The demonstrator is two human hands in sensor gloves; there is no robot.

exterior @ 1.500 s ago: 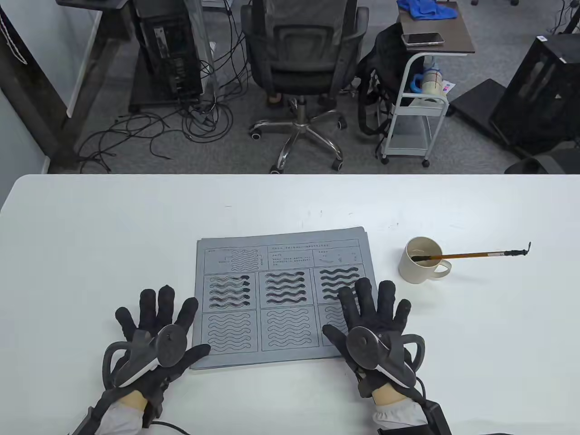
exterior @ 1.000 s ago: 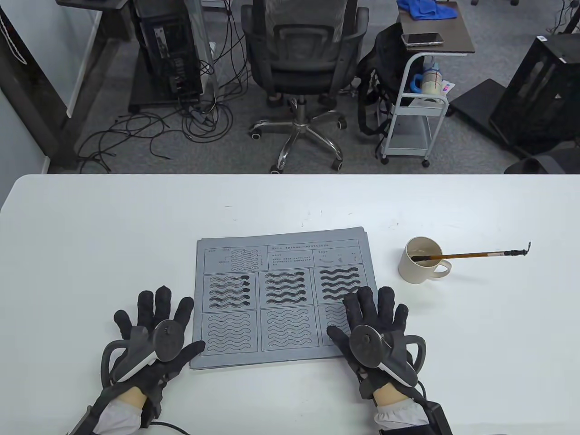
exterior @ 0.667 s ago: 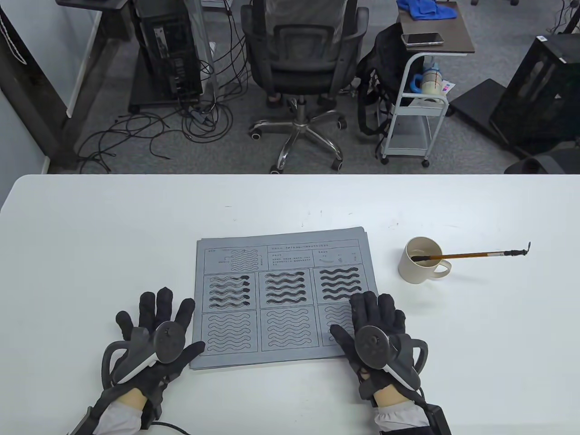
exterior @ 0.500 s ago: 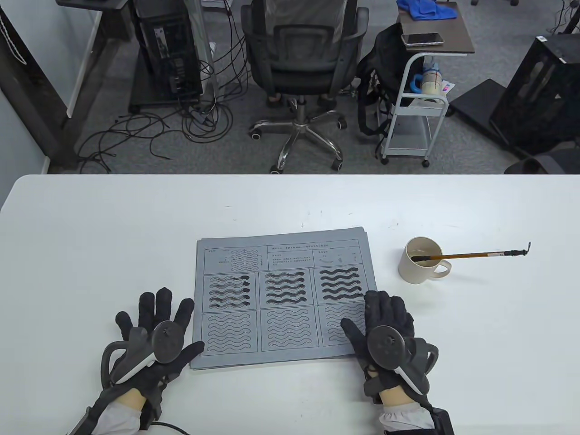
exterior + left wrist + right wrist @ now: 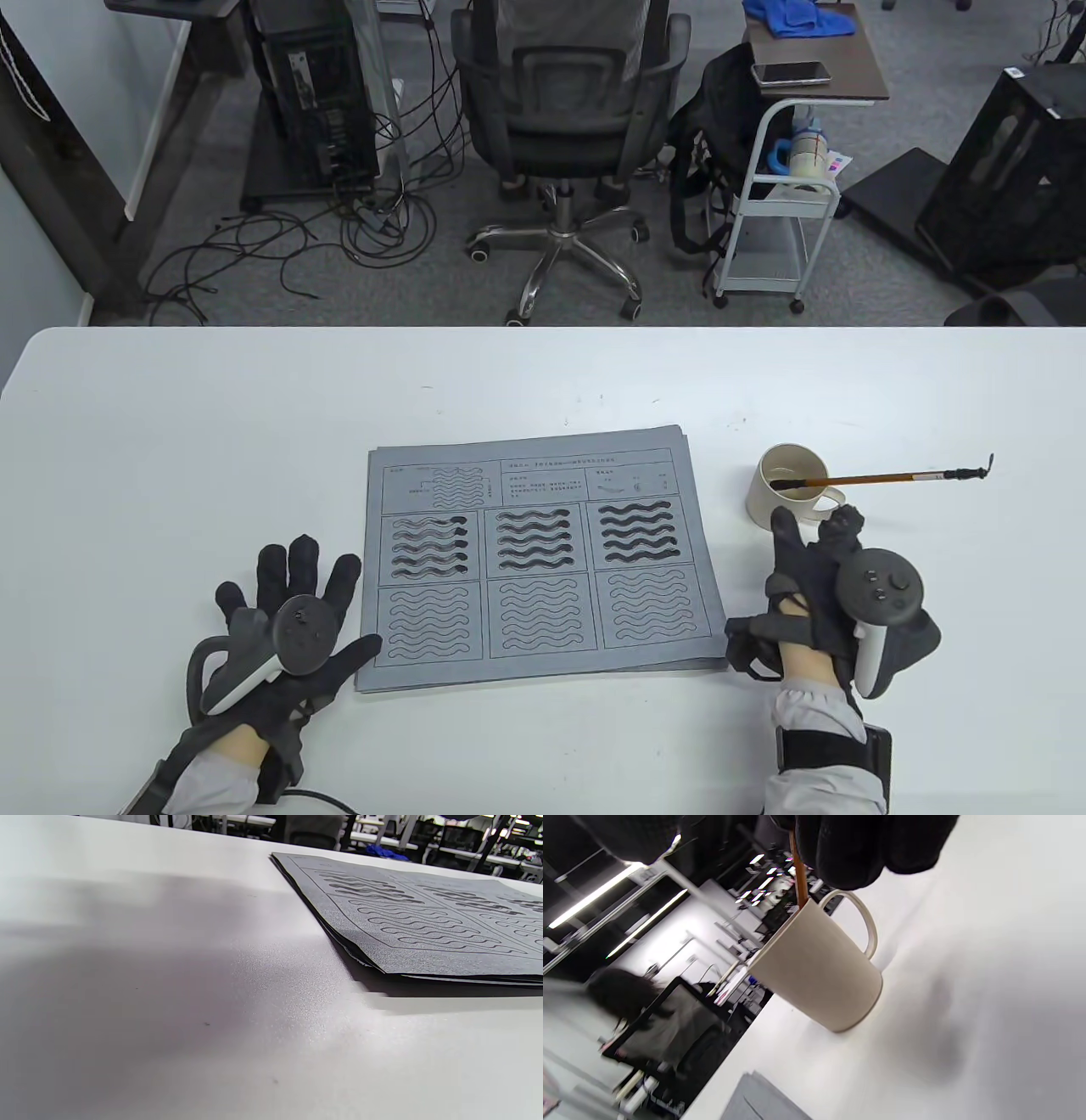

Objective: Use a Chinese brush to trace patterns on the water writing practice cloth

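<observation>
right hand (image 5: 827,577) near mug (image 5: 789,488), grip seems not yet on brush (image 5: 882,479) | left hand (image 5: 288,624) spread flat on counter (image 5: 170,441), thumb on practice cloth (image 5: 534,560) | risk: I lift brush carelessly, mug tips, water spills on the cloth

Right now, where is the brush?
In the table view the brush lies across the rim of the cup, right of the practice cloth, its tip inside, just beyond the right hand.
</observation>
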